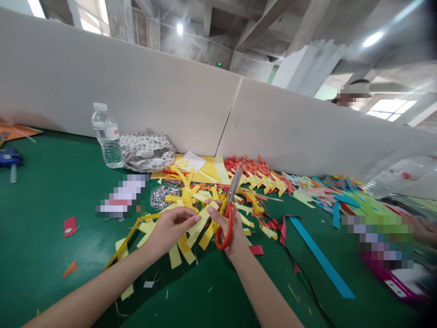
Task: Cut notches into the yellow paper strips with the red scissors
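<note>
Head view: I seem to be positioning a pale yellow strip [201, 225] between my narrowed left hand [173, 226], its grip unclear, and my right hand [238, 237], which holds red-handled scissors [234, 186] pointed away, so cutting would need them turned.

Your right hand [237, 238] is partly hidden by the scissors [231, 210]. Below your grip, both forearms [112, 279] are cut off. Left of it, pixelation masks a pale flat item [123, 196]; far right, a clear bottle [398, 176] blurs and another person's hand [425, 233] leaves the edge.
</note>
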Demonstrator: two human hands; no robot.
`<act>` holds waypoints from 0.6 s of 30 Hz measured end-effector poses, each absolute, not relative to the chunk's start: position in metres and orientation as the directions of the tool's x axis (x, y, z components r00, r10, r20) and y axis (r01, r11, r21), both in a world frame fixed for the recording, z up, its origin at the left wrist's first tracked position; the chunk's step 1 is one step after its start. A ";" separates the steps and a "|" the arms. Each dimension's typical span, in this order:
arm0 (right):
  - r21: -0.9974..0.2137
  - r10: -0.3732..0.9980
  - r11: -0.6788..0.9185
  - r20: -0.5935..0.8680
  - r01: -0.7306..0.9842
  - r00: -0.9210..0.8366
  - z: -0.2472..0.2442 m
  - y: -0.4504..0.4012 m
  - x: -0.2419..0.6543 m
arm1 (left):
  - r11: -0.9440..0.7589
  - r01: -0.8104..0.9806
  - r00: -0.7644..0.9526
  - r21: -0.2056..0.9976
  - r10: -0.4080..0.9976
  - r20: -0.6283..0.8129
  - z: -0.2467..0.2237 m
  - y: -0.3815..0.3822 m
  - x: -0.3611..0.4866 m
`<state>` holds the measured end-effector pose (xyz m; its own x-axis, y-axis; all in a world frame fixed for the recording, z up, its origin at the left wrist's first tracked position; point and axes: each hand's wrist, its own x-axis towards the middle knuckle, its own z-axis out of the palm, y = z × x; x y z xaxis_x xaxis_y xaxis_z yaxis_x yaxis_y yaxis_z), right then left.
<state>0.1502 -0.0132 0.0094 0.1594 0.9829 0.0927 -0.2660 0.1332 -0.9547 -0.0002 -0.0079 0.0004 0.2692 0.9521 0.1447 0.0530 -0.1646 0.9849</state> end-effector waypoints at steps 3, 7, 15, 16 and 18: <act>-0.963 0.978 0.128 0.082 -0.239 0.191 0.009 -0.013 0.149 | -0.171 0.055 0.260 0.984 0.954 0.151 0.000 -0.007 0.000; -0.962 0.958 0.172 0.112 -0.213 0.265 0.007 -0.010 0.151 | -0.145 0.056 0.236 0.988 0.963 0.128 -0.001 -0.004 0.000; -0.974 0.947 0.176 0.128 -0.140 0.294 0.002 -0.008 0.157 | 0.039 -0.164 0.179 0.986 0.984 -0.009 0.003 0.000 -0.006; -0.976 0.950 0.168 0.123 -0.136 0.288 0.002 -0.008 0.157 | 0.054 -0.174 0.165 0.983 0.986 -0.025 0.003 0.001 -0.007; -0.977 0.952 0.163 0.118 -0.140 0.282 0.003 -0.009 0.157 | 0.062 -0.182 0.143 0.981 0.989 -0.036 0.004 0.002 -0.009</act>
<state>0.1566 -0.0087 0.0030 0.2815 0.9522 0.1182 -0.1398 0.1626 -0.9767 -0.0086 0.0019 0.0043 0.1425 0.9891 -0.0359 -0.1822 0.0619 0.9813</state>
